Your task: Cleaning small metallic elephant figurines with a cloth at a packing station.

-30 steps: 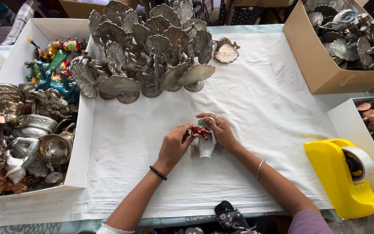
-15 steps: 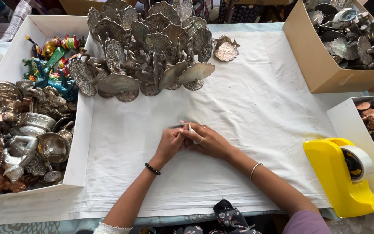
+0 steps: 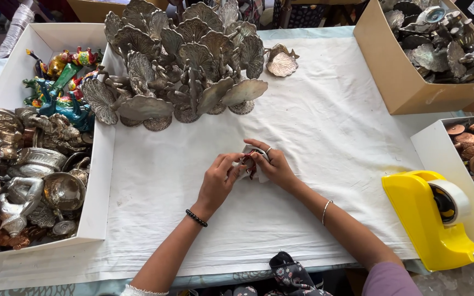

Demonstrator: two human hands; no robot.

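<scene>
Both of my hands meet at the middle of the white cloth (image 3: 325, 109) that covers the table. My left hand (image 3: 218, 180) and my right hand (image 3: 272, 164) together grip a small object (image 3: 249, 163) with red and dark parts, partly wrapped in a white piece of paper or cloth. My fingers hide most of it. A dark bead bracelet sits on my left wrist, a thin bangle on my right forearm, and a ring on a right finger.
Several silver peacock-shaped metal figures (image 3: 185, 60) stand at the cloth's far edge. A white box (image 3: 101, 181) of metal and coloured figurines lies left. A brown cardboard box (image 3: 390, 71) of metal pieces sits far right. A yellow tape dispenser (image 3: 432, 219) stands near right.
My hands have stayed at the cloth's middle, turning and folding the small wrapped object between them. A second ago more of the white wrapping hung below my fingers.
</scene>
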